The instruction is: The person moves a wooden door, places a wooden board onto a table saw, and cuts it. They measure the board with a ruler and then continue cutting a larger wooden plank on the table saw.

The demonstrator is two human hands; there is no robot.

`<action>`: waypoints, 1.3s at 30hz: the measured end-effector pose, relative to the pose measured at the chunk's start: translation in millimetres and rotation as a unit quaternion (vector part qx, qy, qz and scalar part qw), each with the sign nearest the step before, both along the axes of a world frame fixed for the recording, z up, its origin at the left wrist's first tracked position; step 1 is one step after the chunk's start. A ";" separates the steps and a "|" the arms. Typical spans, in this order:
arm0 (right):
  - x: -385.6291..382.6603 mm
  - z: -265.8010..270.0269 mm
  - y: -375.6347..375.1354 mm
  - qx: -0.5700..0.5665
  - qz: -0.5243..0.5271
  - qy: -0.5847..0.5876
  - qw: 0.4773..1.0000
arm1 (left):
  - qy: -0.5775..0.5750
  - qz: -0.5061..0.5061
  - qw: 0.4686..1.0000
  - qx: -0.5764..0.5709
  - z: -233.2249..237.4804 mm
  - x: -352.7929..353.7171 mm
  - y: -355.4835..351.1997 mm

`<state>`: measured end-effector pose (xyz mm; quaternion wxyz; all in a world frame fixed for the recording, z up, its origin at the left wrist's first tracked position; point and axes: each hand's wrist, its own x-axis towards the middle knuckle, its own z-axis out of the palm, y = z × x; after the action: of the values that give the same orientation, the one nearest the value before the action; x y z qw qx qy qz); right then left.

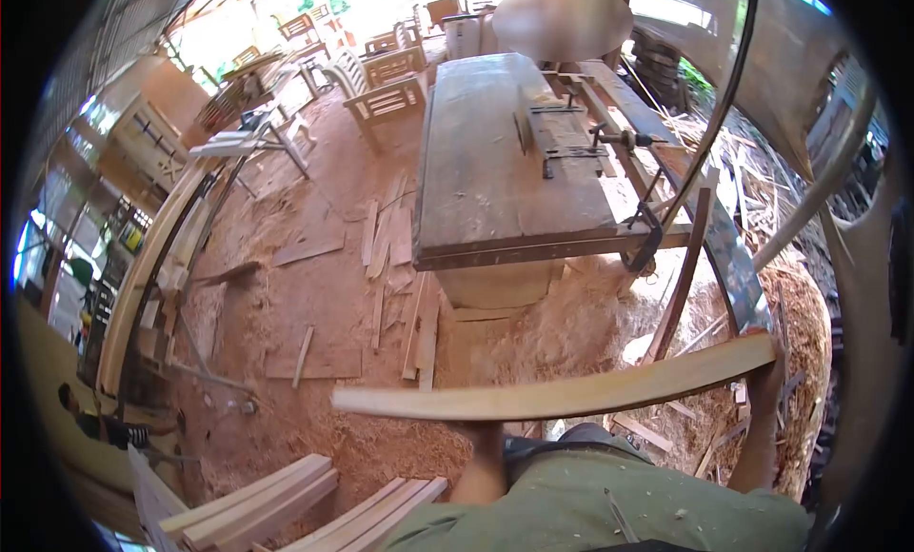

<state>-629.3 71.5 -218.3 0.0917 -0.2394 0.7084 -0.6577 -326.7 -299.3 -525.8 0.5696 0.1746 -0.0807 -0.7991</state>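
Observation:
A long pale wooden plank [552, 396] lies crosswise in front of my body, looking slightly curved through the lens. At its right end, my right hand [765, 354] grips the wood, with the arm reaching up along the right side. My left hand [481, 430] holds the plank from beneath, left of its middle; the fingers are mostly hidden by the wood. Just beyond the plank stands a wooden-topped saw table [514, 186]. Metal clamps [624, 138] and strips of wood are fixed along its right side.
Stacked planed timbers [257, 504] lie at the lower left. Offcuts [386, 233] and sawdust cover the floor. Slatted wooden chairs [386, 95] stand at the back. A person [105, 423] is at the far left. A dark upright strip [687, 266] leans near the table's right corner.

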 end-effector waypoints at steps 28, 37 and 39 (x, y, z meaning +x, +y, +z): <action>368.9 -161.8 -50.7 -0.319 -0.449 -0.546 0.631 | -0.577 -0.562 0.574 -0.150 85.3 -254.4 -179.7; 351.0 -146.2 -149.5 -0.226 -0.542 -0.508 0.630 | -0.738 -0.282 0.326 -0.519 87.5 -341.9 -269.9; 352.1 -155.9 -151.8 -0.234 -0.539 -0.498 0.637 | -0.730 -0.314 0.384 -0.470 78.9 -358.9 -279.8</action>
<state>-277.2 -80.3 -374.2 0.0008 0.5359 0.3810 -0.7534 -685.5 -579.1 -446.8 -0.0088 0.3571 -0.8775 -0.3199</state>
